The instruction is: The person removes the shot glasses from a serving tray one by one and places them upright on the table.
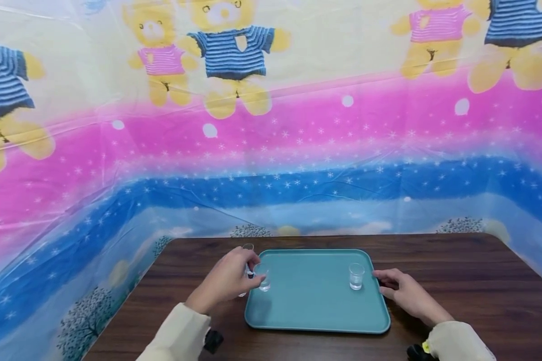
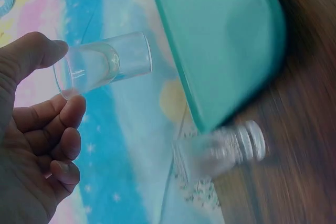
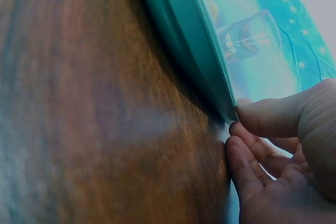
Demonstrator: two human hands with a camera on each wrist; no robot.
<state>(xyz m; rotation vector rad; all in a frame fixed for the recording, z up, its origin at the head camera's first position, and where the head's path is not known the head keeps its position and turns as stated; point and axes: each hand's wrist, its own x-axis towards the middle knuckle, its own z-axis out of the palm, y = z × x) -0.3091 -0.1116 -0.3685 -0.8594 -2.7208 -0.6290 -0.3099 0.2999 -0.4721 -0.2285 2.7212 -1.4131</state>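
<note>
My left hand (image 1: 230,276) pinches a small clear shot glass (image 2: 105,62) near its rim between thumb and fingers. In the head view that glass appears over the left side of the teal tray (image 1: 311,311); whether its base touches the tray I cannot tell. Another clear glass (image 2: 220,150) stands on the table beside the tray's left edge, mostly hidden behind my hand in the head view. A shot glass (image 1: 356,277) stands upright near the tray's right edge. There my right hand (image 1: 404,293) holds the tray rim (image 3: 223,87) between thumb and fingertips.
The tray lies on a dark wooden table (image 1: 469,281). A printed curtain (image 1: 298,190) with bears and snowflakes hangs behind the table and along its sides.
</note>
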